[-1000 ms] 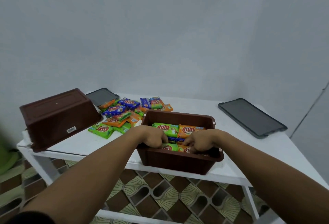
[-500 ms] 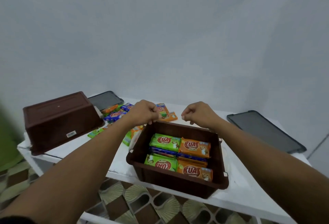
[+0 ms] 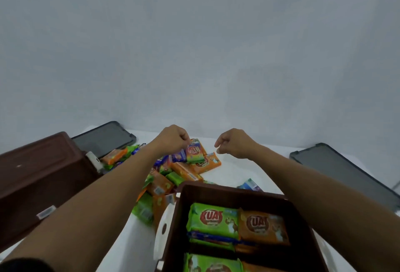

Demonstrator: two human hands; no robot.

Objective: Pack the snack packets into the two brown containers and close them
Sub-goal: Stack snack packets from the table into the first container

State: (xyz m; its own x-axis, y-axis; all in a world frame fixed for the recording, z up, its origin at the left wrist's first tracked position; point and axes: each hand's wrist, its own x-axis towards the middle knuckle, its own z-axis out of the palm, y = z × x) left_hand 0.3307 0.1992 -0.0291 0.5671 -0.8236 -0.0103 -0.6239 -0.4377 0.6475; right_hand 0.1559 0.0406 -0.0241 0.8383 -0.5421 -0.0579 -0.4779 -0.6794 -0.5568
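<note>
An open brown container (image 3: 233,190) stands at the bottom centre, holding green and orange snack packets (image 3: 213,221) in rows. A second brown container (image 3: 39,176) lies upside down on the left. Loose snack packets (image 3: 173,174) are piled on the white table behind the open container. My left hand (image 3: 173,139) reaches over the pile, its fingers pinched on the top edge of a green and orange snack packet (image 3: 194,151). My right hand (image 3: 236,144) hovers beside it with curled fingers and holds nothing.
Two dark grey lids lie flat on the table, one at the back left (image 3: 104,139) and one at the right (image 3: 342,170). A blue packet (image 3: 249,185) lies alone just behind the open container. A plain wall rises right behind the table.
Both hands came out of the open container and moved past its far rim to the packet pile. My left hand has closed on a packet. The view has shifted closer over the container.
</note>
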